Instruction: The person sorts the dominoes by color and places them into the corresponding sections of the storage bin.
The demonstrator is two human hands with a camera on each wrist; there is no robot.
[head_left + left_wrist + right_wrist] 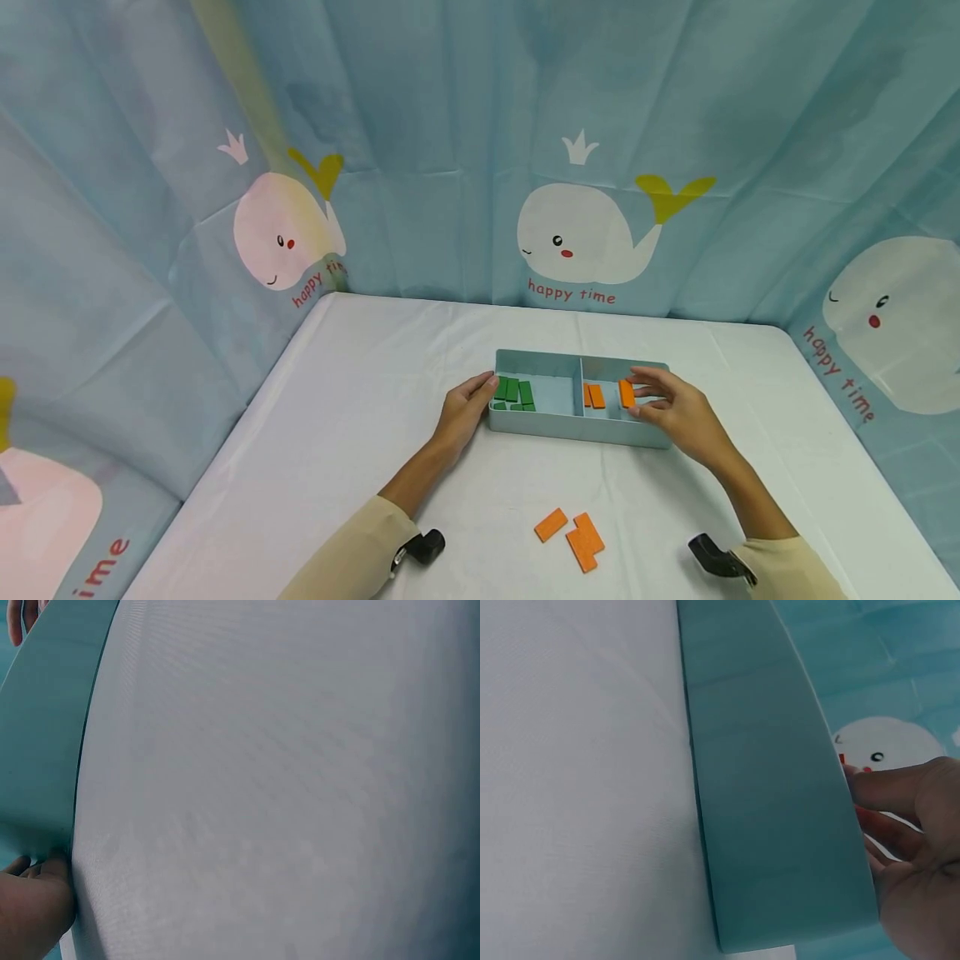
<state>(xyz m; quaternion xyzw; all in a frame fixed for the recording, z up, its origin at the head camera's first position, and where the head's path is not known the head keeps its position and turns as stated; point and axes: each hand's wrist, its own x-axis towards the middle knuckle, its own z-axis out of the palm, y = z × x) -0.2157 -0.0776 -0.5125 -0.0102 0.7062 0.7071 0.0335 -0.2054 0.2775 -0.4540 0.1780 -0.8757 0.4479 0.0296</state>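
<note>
A light blue two-compartment box (pixel 555 427) stands on the table, its long front wall also showing in the left wrist view. My left hand (pixel 463 412) holds the box's left end, thumb at the rim. In the right compartment, my right hand (pixel 682 417) pinches an upright orange tile (pixel 626 393) between thumb and fingers. Two more orange tiles (pixel 596 396) stand there against the divider. Several green tiles (pixel 512 389) are at the left of the left compartment. In the right wrist view the front wall (pixel 772 787) hides most of the tile.
Loose orange tiles lie on the white tablecloth nearer to me: a single tile (pixel 551 525) and a touching pair (pixel 581 550). A blue curtain (pixel 435 225) printed with whales hangs behind the table and along both sides.
</note>
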